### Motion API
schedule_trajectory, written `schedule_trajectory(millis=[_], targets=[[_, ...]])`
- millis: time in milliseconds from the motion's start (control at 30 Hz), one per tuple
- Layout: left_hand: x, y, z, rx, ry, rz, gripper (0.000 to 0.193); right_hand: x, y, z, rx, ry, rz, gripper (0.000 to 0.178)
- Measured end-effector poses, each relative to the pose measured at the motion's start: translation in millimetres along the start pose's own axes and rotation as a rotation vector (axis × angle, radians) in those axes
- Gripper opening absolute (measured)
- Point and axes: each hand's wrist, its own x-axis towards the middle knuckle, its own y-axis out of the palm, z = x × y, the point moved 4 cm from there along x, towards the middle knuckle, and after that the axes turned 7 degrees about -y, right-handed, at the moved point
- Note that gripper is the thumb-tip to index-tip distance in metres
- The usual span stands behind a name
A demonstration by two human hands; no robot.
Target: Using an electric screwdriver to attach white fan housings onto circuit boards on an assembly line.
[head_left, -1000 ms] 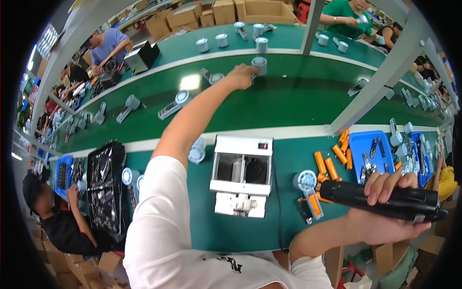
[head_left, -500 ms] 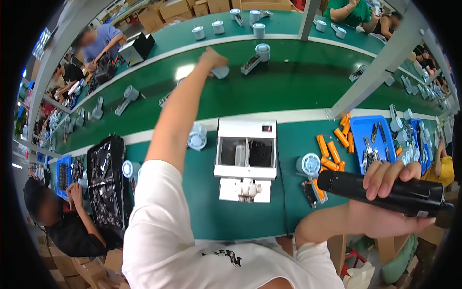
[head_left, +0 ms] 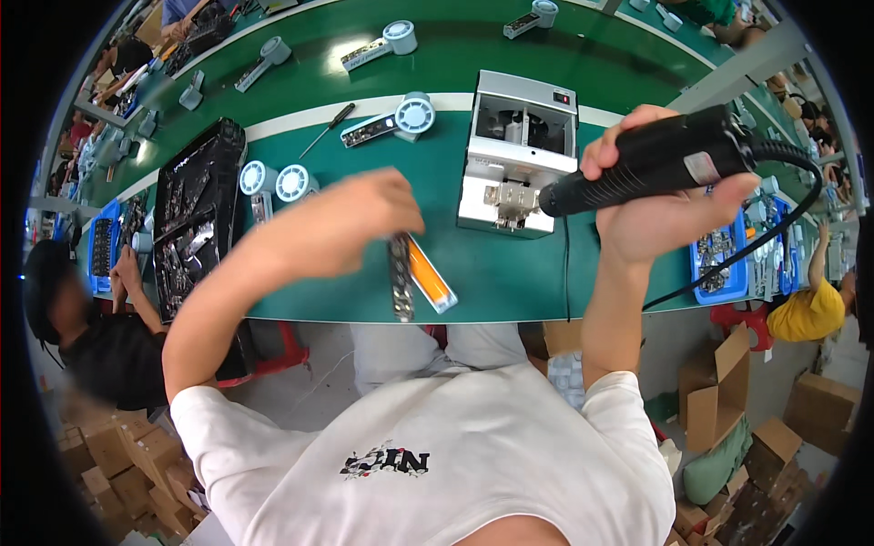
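My right hand [head_left: 651, 214] is closed around a black electric screwdriver [head_left: 660, 159]. The driver's tip reaches the metal front of a white screw feeder [head_left: 482, 196]. Near the table's front edge, my left hand [head_left: 373, 218] is curled and smeared by motion, holding a handheld fan with an opened handle [head_left: 432, 273]. An orange battery shows inside that handle, and a dark strip with metal parts lies alongside. My fingers cover the fan's upper end. Behind that hand, a pale blue fan [head_left: 415, 116] with an opened handle lies on the table.
Two pale blue fans [head_left: 294, 182] sit left of my left hand. A thin screwdriver [head_left: 328, 129] lies behind them, and a black-lined tray [head_left: 238, 136] holds metal parts. Farther back, more fans [head_left: 399, 38] rest on a green belt [head_left: 473, 55]. Co-workers sit on both sides. The driver's cord [head_left: 806, 177] loops right.
The view has tilted down. My left hand has come back from the far belt to the near table with a fan. My right hand has brought the electric screwdriver leftward to the feeder.
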Motion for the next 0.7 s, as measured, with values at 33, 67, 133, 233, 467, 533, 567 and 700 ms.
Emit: schedule_trajectory(millis=[33, 67, 133, 233, 467, 533, 567, 700], targets=[[2.6, 16.7, -10.7, 0.007, 0.043, -0.039, 0.041, -2.4, 3.4, -2.8, 0.002, -0.016, -0.001, 0.097], [8.0, 31.8, -13.7, 0.015, 0.053, -0.009, 0.04, -6.2, 8.0, -5.2, 0.004, -0.031, -0.001, 0.096], [16.0, 59.1, -11.5, 0.018, 0.082, -0.013, 0.038, -12.6, 14.2, -8.4, -0.04, -0.001, -0.054, 0.098], [18.3, 86.5, -2.6, 0.028, 0.075, -0.036, 0.037, -22.9, 23.1, -16.7, -0.096, 0.02, -0.03, 0.1], [-37.0, 122.3, -23.1, 0.05, -0.075, -0.637, 0.04, -32.9, 26.8, -19.7, -0.147, 0.055, -0.021, 0.104], [-44.9, 140.4, -27.8, 0.113, -0.059, -0.667, 0.04, -38.0, 28.3, -18.5, -0.162, 0.061, -0.015, 0.104], [-44.5, 147.2, -30.0, 0.128, -0.044, -0.646, 0.04, -42.5, 26.1, -21.1, -0.168, 0.069, -0.012, 0.105], [-39.1, 158.3, -31.6, 0.117, -0.021, -0.57, 0.044, -52.0, 16.3, -10.2, 0.219, -0.005, 0.114, 0.113]])
